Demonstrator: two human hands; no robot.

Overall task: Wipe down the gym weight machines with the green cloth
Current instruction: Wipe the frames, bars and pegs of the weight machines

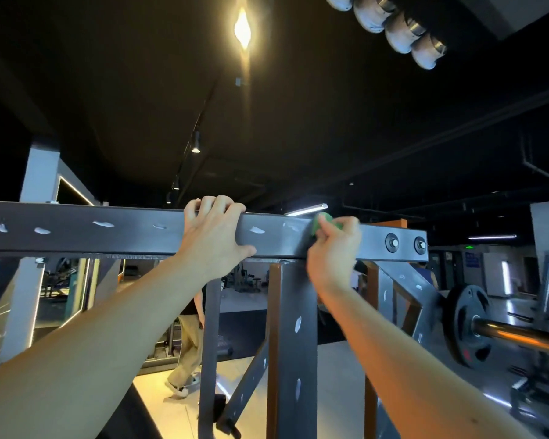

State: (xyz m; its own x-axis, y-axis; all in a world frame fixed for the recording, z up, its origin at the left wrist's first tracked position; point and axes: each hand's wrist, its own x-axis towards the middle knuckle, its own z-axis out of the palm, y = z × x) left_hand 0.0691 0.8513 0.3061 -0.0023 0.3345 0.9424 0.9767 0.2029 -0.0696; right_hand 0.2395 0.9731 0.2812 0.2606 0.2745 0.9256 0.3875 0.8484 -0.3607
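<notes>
A dark grey steel crossbeam [108, 231] of a weight rack runs across the view at head height, dotted with pale scuff marks. My left hand [214, 236] hooks over its top edge, fingers curled over the beam and thumb underneath. My right hand [332, 251] presses a bunched green cloth [322, 224] against the beam's front face, just right of the left hand. Only a small part of the cloth shows above my fingers. Two bolts [406, 243] sit at the beam's right end.
A grey upright post [293, 343] and diagonal brace stand below the beam. A barbell with a black plate [469, 327] rests at the right. A person in tan trousers [187, 343] walks behind the rack. Round weights [393, 30] hang overhead at top right.
</notes>
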